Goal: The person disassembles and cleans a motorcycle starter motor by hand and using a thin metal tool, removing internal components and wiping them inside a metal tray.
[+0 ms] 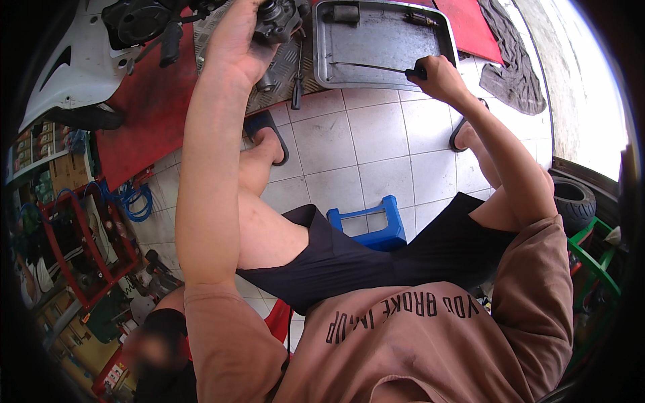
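Observation:
At the top edge, my left hand (pixel 236 48) is closed on a dark grey cast metal part (pixel 275 21) with round openings; its fingertips are partly hidden. My right hand (pixel 440 79) grips the black handle of a screwdriver (pixel 369 66), whose thin shaft points left over the grey metal tray (pixel 385 84). In that tray lie a dark cylinder (pixel 346 13) and a small brass-and-black part (pixel 421 20). A second screwdriver (pixel 296 93) rests on the ridged metal plate (pixel 265 102) beside my left hand, near a small cylindrical metal piece (pixel 267 81).
A motorcycle (pixel 80 64) with white bodywork stands at the left on a red surface (pixel 144 121). A grey rag (pixel 514 80) lies right of the tray. Between my legs is a blue stool (pixel 379 232). A tyre (pixel 574 201) and green rack (pixel 594 258) stand right. Another person (pixel 158 342) is lower left.

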A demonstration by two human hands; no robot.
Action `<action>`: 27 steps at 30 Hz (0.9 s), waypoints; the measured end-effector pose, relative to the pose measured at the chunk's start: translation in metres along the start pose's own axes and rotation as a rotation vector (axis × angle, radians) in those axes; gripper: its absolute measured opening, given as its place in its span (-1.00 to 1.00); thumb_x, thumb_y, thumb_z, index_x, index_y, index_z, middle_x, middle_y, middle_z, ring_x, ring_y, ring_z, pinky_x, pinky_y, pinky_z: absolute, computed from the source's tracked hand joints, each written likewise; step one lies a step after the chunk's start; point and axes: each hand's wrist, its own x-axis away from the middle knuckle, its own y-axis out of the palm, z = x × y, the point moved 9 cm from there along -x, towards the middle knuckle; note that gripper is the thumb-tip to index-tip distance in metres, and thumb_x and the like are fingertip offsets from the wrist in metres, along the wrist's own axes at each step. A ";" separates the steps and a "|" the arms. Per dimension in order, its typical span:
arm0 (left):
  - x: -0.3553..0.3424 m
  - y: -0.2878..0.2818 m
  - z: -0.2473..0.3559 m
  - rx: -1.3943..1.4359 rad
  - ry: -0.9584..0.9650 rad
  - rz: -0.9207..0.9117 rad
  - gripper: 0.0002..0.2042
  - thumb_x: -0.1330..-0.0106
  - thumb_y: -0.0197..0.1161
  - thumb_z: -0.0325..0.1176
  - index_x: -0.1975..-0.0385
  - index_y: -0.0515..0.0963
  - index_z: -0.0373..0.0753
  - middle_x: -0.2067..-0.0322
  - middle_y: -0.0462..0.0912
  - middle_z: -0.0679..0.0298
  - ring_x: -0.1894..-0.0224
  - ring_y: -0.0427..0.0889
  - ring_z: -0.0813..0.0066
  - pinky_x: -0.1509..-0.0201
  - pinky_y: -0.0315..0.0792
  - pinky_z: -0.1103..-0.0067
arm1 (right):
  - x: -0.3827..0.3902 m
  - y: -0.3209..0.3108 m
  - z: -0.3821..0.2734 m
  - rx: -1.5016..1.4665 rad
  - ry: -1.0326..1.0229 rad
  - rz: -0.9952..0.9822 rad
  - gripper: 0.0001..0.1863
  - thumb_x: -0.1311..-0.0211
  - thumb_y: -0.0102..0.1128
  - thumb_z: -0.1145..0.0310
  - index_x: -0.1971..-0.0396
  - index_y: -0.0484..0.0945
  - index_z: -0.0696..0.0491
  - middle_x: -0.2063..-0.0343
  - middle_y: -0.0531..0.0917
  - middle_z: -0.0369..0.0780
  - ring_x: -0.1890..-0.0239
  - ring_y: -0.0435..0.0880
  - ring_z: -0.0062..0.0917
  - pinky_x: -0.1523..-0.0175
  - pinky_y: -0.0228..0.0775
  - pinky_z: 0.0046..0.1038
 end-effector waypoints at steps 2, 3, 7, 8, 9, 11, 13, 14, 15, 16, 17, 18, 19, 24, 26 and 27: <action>-0.001 0.000 0.000 0.005 0.001 -0.010 -0.77 -0.23 0.17 -0.37 0.68 0.37 -0.10 0.79 0.37 0.40 0.75 0.37 0.52 0.66 0.24 0.62 | -0.001 0.000 0.000 -0.002 0.000 0.002 -0.70 -0.09 0.32 0.19 0.44 0.62 0.18 0.50 0.66 -0.03 0.39 0.68 -0.15 0.25 0.52 -0.22; -0.001 0.000 0.000 0.008 0.001 -0.016 -0.77 -0.23 0.17 -0.37 0.68 0.37 -0.10 0.79 0.37 0.40 0.75 0.37 0.52 0.66 0.24 0.62 | -0.001 0.000 -0.001 -0.002 0.001 0.003 -0.70 -0.09 0.32 0.19 0.44 0.62 0.18 0.50 0.66 -0.03 0.39 0.68 -0.15 0.25 0.52 -0.22; 0.000 0.000 0.000 0.011 0.011 -0.005 -0.78 -0.23 0.17 -0.38 0.67 0.38 -0.11 0.78 0.38 0.39 0.74 0.38 0.51 0.65 0.25 0.61 | -0.002 0.000 -0.002 0.007 0.007 -0.001 -0.70 -0.09 0.33 0.19 0.44 0.63 0.17 0.49 0.67 -0.03 0.39 0.68 -0.16 0.26 0.52 -0.23; 0.000 0.000 0.001 0.013 0.018 -0.014 -0.78 -0.23 0.17 -0.39 0.66 0.38 -0.11 0.77 0.39 0.38 0.74 0.38 0.51 0.65 0.26 0.61 | -0.003 0.000 -0.001 0.003 0.007 0.000 -0.70 -0.09 0.33 0.19 0.44 0.63 0.17 0.49 0.67 -0.03 0.39 0.68 -0.16 0.26 0.52 -0.23; 0.001 0.001 0.002 0.015 0.026 -0.022 -0.79 -0.23 0.17 -0.39 0.65 0.39 -0.12 0.77 0.39 0.38 0.73 0.38 0.51 0.64 0.27 0.61 | -0.003 0.001 -0.002 0.000 0.008 0.001 -0.70 -0.09 0.33 0.19 0.44 0.63 0.17 0.50 0.67 -0.03 0.39 0.68 -0.15 0.26 0.52 -0.23; 0.002 -0.002 0.003 0.011 0.031 0.018 -0.82 -0.22 0.18 -0.40 0.63 0.41 -0.13 0.75 0.42 0.37 0.72 0.41 0.51 0.63 0.31 0.61 | -0.004 0.001 -0.003 -0.001 0.008 0.000 -0.70 -0.09 0.33 0.19 0.44 0.63 0.17 0.50 0.66 -0.03 0.40 0.68 -0.15 0.26 0.52 -0.23; 0.004 0.000 0.003 0.015 0.035 0.065 -0.84 -0.21 0.19 -0.41 0.61 0.43 -0.14 0.73 0.45 0.37 0.71 0.43 0.50 0.61 0.34 0.62 | -0.004 0.001 -0.002 0.002 0.006 0.001 -0.70 -0.09 0.33 0.19 0.44 0.63 0.17 0.50 0.66 -0.04 0.40 0.68 -0.15 0.26 0.51 -0.23; 0.006 0.001 0.002 0.020 0.037 0.094 -0.85 -0.21 0.19 -0.41 0.59 0.43 -0.14 0.72 0.46 0.37 0.70 0.45 0.50 0.61 0.35 0.62 | -0.004 0.001 -0.002 0.003 0.001 0.003 -0.70 -0.09 0.33 0.19 0.44 0.63 0.17 0.51 0.66 -0.04 0.40 0.68 -0.16 0.26 0.51 -0.23; 0.008 0.000 0.003 0.023 0.041 0.125 -0.86 -0.21 0.20 -0.41 0.58 0.44 -0.14 0.71 0.48 0.36 0.70 0.46 0.50 0.60 0.37 0.62 | -0.005 0.001 -0.003 0.001 -0.008 0.005 -0.70 -0.09 0.33 0.19 0.44 0.63 0.17 0.51 0.66 -0.04 0.40 0.68 -0.16 0.26 0.51 -0.22; 0.007 -0.001 0.004 0.025 0.041 0.111 -0.87 -0.21 0.20 -0.41 0.57 0.45 -0.15 0.70 0.49 0.36 0.69 0.47 0.50 0.59 0.38 0.62 | -0.006 0.001 -0.004 0.000 -0.010 0.008 -0.70 -0.09 0.33 0.19 0.44 0.63 0.16 0.51 0.66 -0.04 0.41 0.68 -0.16 0.26 0.51 -0.22; 0.006 -0.003 0.004 0.027 0.041 0.096 -0.88 -0.20 0.20 -0.41 0.57 0.46 -0.15 0.69 0.50 0.36 0.68 0.48 0.50 0.59 0.39 0.62 | -0.007 0.002 -0.004 -0.001 -0.012 0.011 -0.70 -0.09 0.33 0.19 0.44 0.63 0.16 0.52 0.66 -0.04 0.41 0.68 -0.16 0.26 0.51 -0.22; 0.003 -0.005 0.003 0.030 0.039 0.078 -0.89 -0.20 0.20 -0.41 0.56 0.46 -0.15 0.68 0.51 0.35 0.67 0.49 0.50 0.58 0.40 0.62 | -0.008 0.002 -0.004 -0.001 -0.012 0.014 -0.71 -0.09 0.33 0.19 0.44 0.63 0.16 0.52 0.66 -0.04 0.41 0.68 -0.16 0.26 0.51 -0.22; 0.001 -0.007 0.003 0.029 0.034 0.049 -0.89 -0.20 0.21 -0.42 0.55 0.47 -0.15 0.68 0.51 0.35 0.67 0.50 0.50 0.58 0.40 0.61 | -0.008 0.002 -0.005 0.001 -0.016 0.014 -0.70 -0.09 0.33 0.19 0.44 0.63 0.16 0.52 0.66 -0.04 0.41 0.68 -0.16 0.26 0.51 -0.22; -0.001 -0.009 0.003 0.022 0.034 0.012 -0.91 -0.20 0.21 -0.42 0.53 0.48 -0.16 0.66 0.53 0.35 0.65 0.51 0.50 0.56 0.43 0.60 | -0.011 0.003 -0.007 0.006 -0.019 0.009 -0.70 -0.09 0.32 0.18 0.43 0.64 0.16 0.52 0.66 -0.04 0.41 0.68 -0.17 0.26 0.52 -0.23; 0.001 -0.007 0.002 0.033 0.036 0.067 -0.90 -0.20 0.20 -0.42 0.54 0.48 -0.16 0.67 0.52 0.35 0.65 0.51 0.49 0.55 0.43 0.60 | -0.011 0.002 -0.006 0.016 -0.016 0.009 -0.69 -0.09 0.32 0.17 0.43 0.64 0.16 0.52 0.66 -0.04 0.40 0.68 -0.16 0.26 0.52 -0.22; 0.004 -0.006 0.003 0.038 0.039 0.096 -0.90 -0.21 0.20 -0.42 0.54 0.48 -0.16 0.67 0.52 0.35 0.66 0.50 0.49 0.55 0.42 0.60 | -0.011 0.002 -0.007 0.020 -0.017 0.008 -0.69 -0.09 0.32 0.17 0.43 0.64 0.15 0.52 0.66 -0.04 0.40 0.68 -0.16 0.26 0.52 -0.22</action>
